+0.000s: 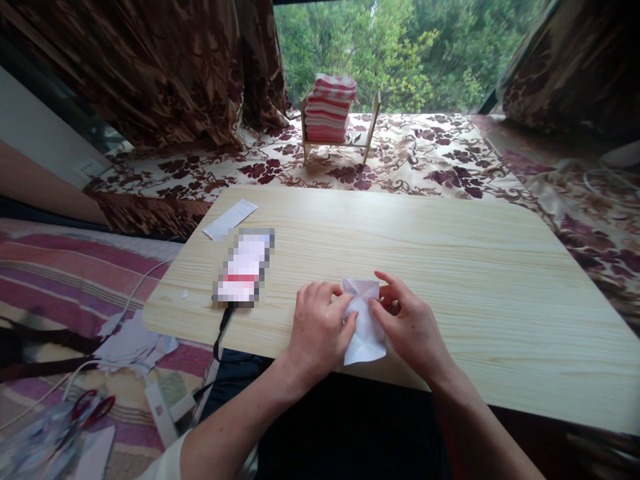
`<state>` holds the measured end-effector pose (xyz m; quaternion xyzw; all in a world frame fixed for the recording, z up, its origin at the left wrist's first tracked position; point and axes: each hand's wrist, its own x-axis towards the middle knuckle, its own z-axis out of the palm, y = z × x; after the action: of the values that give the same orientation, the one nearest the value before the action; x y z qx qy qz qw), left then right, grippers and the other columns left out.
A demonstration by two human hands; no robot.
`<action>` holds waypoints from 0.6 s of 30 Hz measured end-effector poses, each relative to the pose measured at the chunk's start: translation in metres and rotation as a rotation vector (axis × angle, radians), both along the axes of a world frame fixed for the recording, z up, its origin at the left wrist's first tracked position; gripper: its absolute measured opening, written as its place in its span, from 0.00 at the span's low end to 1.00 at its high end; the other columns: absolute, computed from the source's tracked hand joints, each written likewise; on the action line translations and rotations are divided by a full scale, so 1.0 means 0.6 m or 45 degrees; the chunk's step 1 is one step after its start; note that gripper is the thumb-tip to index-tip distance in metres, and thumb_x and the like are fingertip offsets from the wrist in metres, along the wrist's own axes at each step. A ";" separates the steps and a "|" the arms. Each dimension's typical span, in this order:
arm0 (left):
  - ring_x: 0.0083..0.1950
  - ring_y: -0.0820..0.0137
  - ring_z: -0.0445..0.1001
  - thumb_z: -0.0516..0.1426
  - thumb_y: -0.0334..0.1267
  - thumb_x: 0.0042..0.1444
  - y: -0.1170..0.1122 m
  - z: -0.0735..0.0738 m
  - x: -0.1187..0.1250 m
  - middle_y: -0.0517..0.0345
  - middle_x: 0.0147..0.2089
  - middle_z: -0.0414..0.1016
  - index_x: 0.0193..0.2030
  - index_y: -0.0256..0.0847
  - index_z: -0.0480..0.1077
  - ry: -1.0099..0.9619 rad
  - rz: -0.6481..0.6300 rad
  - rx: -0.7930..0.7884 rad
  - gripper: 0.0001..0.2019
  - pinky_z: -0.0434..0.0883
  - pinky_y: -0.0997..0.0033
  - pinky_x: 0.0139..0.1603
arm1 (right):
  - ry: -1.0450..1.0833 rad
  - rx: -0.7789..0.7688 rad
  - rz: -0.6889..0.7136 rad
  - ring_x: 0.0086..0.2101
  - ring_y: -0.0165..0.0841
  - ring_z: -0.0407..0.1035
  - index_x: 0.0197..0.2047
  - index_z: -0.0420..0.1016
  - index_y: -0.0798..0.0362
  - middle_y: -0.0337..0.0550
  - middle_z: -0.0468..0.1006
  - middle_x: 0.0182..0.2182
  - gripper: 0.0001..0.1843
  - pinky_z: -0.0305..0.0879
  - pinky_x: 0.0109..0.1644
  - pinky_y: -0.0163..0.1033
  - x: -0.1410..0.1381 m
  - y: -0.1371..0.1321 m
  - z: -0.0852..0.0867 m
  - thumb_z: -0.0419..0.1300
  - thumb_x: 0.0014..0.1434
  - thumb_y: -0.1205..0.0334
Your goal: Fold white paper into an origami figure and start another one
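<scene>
Both forearms reach in from below; left hand (319, 328) and right hand (407, 323) pinch a small creased white paper sheet (365, 320) from either side, near the front edge of the pale wooden desk (450, 267). Blurred rectangular object (244, 265) lies left.

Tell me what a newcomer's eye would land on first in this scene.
First, the two hands at the near edge of the wooden table: the left hand and right hand press on a creased white paper between them. Behind the table, a small wooden rack holding a stack of red-and-white striped cloths stands out against the green trees in the window. Red-handled scissors lie on the striped bedding at lower left.
</scene>
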<state>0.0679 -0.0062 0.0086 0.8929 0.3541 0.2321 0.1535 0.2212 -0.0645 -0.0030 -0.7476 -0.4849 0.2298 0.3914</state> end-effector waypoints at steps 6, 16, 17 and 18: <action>0.45 0.62 0.68 0.60 0.33 0.52 0.017 -0.005 0.006 0.55 0.41 0.73 0.46 0.40 0.65 -0.140 0.230 -0.087 0.14 0.62 0.60 0.49 | -0.068 -0.039 -0.018 0.28 0.33 0.69 0.57 0.66 0.53 0.43 0.77 0.34 0.25 0.65 0.31 0.38 -0.003 0.002 0.006 0.56 0.56 0.60; 0.41 0.65 0.69 0.59 0.28 0.51 0.004 -0.012 0.037 0.60 0.34 0.72 0.38 0.42 0.63 -0.219 0.206 -0.097 0.10 0.60 0.59 0.52 | -0.098 -0.024 -0.069 0.26 0.32 0.69 0.50 0.68 0.51 0.41 0.76 0.31 0.18 0.62 0.29 0.36 -0.009 -0.002 0.009 0.56 0.56 0.59; 0.41 0.65 0.69 0.59 0.28 0.51 0.004 -0.013 0.039 0.61 0.34 0.73 0.39 0.42 0.63 -0.223 0.201 -0.091 0.11 0.60 0.59 0.53 | -0.111 -0.018 -0.072 0.26 0.32 0.69 0.49 0.68 0.51 0.41 0.76 0.31 0.17 0.62 0.29 0.36 -0.009 -0.002 0.009 0.55 0.56 0.59; 0.41 0.65 0.70 0.59 0.28 0.50 0.003 -0.013 0.041 0.61 0.34 0.73 0.40 0.42 0.63 -0.230 0.199 -0.091 0.12 0.60 0.58 0.53 | -0.126 -0.009 -0.072 0.26 0.32 0.70 0.48 0.68 0.51 0.40 0.76 0.30 0.16 0.62 0.29 0.36 -0.010 -0.002 0.008 0.55 0.56 0.59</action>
<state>0.0927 -0.0042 0.0008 0.8320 0.4154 0.3100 0.1979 0.2152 -0.0657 0.0020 -0.7727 -0.4817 0.1830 0.3706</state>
